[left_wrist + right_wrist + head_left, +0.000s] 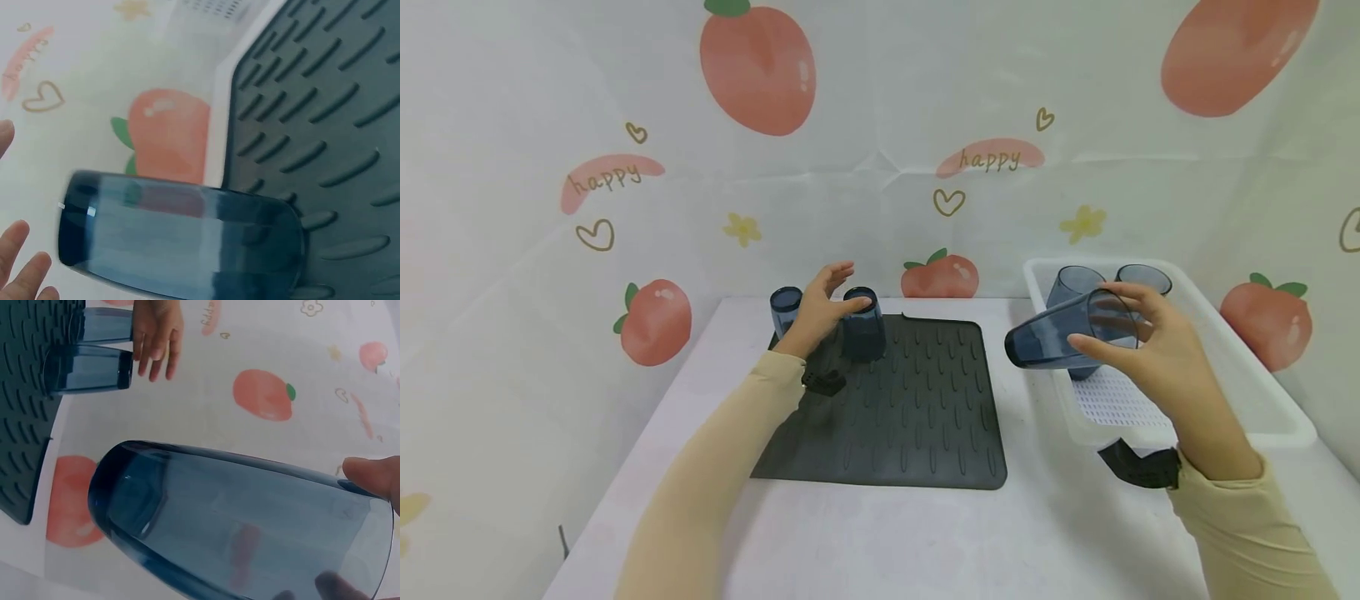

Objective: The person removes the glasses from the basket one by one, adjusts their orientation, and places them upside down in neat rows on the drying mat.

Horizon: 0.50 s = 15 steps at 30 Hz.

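In the head view my right hand (1157, 350) grips a blue drinking glass (1052, 333) near its rim, thumb on one side and fingers on the other. This glass lies tilted on its side in the air, its dark base pointing left. My left hand (823, 308) is by two blue glasses at the back left of a dark ridged drying mat (925, 400). Both the nearer glass (864, 329) and the farther glass (785, 307) rest base up. The left wrist view has fingertips (28, 275) apart from the nearer glass (181, 234).
A white basket (1240, 367) with a perforated bottom stands on the right. Inside it, at the back, are blue glasses (1075, 279), rims up, partly hidden by my right hand. A white table (925, 542) carries everything, with a fruit-printed cloth (865, 100) behind.
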Each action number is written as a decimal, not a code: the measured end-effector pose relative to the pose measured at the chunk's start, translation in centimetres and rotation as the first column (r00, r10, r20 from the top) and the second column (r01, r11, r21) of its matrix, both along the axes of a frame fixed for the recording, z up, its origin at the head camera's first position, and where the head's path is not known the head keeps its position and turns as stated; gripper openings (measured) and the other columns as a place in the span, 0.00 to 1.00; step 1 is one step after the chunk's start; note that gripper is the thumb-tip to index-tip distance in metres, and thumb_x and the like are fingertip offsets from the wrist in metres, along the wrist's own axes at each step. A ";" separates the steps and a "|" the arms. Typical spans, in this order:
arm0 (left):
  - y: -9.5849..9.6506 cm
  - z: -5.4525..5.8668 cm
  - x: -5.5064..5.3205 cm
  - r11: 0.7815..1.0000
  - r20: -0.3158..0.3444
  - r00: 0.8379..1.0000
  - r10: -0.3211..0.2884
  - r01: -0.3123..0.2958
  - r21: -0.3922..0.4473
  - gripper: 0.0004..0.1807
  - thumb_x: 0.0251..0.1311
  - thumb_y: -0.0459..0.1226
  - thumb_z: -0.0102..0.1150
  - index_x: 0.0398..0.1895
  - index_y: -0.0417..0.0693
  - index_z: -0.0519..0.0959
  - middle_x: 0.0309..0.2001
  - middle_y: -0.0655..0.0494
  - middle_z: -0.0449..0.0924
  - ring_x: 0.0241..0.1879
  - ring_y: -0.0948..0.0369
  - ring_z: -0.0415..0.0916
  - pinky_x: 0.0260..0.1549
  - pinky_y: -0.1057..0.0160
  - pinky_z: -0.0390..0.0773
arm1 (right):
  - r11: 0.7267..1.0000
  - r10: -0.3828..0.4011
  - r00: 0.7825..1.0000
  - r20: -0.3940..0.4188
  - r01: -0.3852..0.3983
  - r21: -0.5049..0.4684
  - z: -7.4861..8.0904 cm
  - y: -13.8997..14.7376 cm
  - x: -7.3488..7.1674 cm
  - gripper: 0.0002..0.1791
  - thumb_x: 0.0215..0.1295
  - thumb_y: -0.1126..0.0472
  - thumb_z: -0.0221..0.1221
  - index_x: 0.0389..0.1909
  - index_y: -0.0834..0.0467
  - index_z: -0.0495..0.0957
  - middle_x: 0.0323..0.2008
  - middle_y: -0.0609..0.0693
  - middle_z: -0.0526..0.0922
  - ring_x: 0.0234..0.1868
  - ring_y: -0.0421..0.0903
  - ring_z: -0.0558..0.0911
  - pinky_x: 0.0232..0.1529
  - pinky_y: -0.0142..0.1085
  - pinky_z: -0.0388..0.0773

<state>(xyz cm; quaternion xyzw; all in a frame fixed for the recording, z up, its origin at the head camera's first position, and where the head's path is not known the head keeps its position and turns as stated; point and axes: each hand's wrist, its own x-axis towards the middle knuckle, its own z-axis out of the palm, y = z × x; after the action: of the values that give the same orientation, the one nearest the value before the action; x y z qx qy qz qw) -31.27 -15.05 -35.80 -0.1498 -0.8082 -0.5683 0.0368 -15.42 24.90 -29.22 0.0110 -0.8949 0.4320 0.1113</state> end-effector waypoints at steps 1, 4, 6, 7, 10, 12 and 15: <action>0.0 0.3 0.1 1.000 -0.005 1.000 -0.003 0.003 0.001 0.40 0.58 0.40 0.68 0.72 0.51 0.60 0.72 0.50 0.59 0.74 0.56 0.53 0.71 0.51 0.58 | 1.000 0.003 1.000 -0.006 -0.003 -0.003 0.0 -0.1 0.0 0.42 0.54 0.45 0.70 0.69 0.48 0.62 0.58 0.47 0.71 0.44 0.20 0.72 0.35 0.15 0.72; 0.0 1.0 0.7 1.000 -0.022 1.000 -0.018 0.018 0.009 0.39 0.59 0.39 0.67 0.72 0.50 0.60 0.73 0.51 0.59 0.74 0.57 0.53 0.72 0.55 0.55 | 1.000 0.010 1.000 -0.017 -0.010 -0.016 -0.1 -0.5 0.1 0.41 0.55 0.46 0.70 0.68 0.47 0.63 0.56 0.43 0.72 0.44 0.19 0.72 0.37 0.14 0.71; 0.0 1.4 1.1 0.999 -0.032 0.999 -0.031 0.032 0.026 0.39 0.59 0.38 0.67 0.72 0.49 0.60 0.73 0.52 0.59 0.74 0.57 0.53 0.73 0.57 0.53 | 0.999 0.025 0.999 -0.034 -0.025 -0.025 -0.2 -0.6 0.0 0.40 0.55 0.48 0.70 0.68 0.48 0.63 0.55 0.42 0.72 0.45 0.19 0.73 0.37 0.14 0.72; 0.0 1.6 1.2 0.999 -0.036 0.999 -0.035 0.036 0.033 0.39 0.59 0.38 0.67 0.72 0.49 0.60 0.73 0.52 0.59 0.74 0.57 0.53 0.72 0.58 0.53 | 0.999 0.031 0.999 -0.042 -0.032 -0.030 -0.3 -0.7 0.0 0.40 0.56 0.50 0.70 0.68 0.48 0.63 0.55 0.41 0.72 0.45 0.19 0.73 0.37 0.14 0.72; 0.1 1.9 1.7 0.998 -0.051 0.998 -0.046 0.048 0.044 0.38 0.59 0.38 0.66 0.71 0.48 0.61 0.72 0.52 0.60 0.74 0.57 0.54 0.72 0.61 0.53 | 0.998 0.042 0.997 -0.062 -0.045 -0.039 -0.4 -0.9 0.0 0.40 0.56 0.52 0.70 0.68 0.49 0.64 0.54 0.38 0.72 0.45 0.19 0.73 0.38 0.14 0.71; 0.1 2.0 2.0 0.997 -0.066 0.996 -0.052 0.055 0.047 0.37 0.59 0.38 0.66 0.71 0.48 0.62 0.72 0.50 0.61 0.73 0.57 0.55 0.72 0.63 0.53 | 0.998 0.040 0.997 -0.071 -0.043 -0.046 -0.5 -1.0 0.0 0.40 0.56 0.53 0.70 0.68 0.50 0.64 0.54 0.38 0.72 0.45 0.20 0.73 0.39 0.14 0.71; 0.1 2.2 2.6 0.996 -0.091 0.994 -0.064 0.069 0.051 0.35 0.60 0.38 0.66 0.70 0.47 0.63 0.71 0.50 0.62 0.72 0.57 0.57 0.72 0.64 0.54 | 0.998 0.032 0.996 -0.079 -0.037 -0.060 -0.5 -1.4 0.0 0.39 0.56 0.53 0.70 0.68 0.49 0.64 0.54 0.39 0.72 0.46 0.22 0.74 0.39 0.15 0.71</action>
<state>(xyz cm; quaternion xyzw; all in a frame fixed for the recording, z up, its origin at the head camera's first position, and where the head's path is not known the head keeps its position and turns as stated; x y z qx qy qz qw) -28.65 -14.92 -33.62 -0.2007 -0.7847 -0.5836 0.0579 -15.39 23.49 -29.77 0.0401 -0.8760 0.4602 0.1388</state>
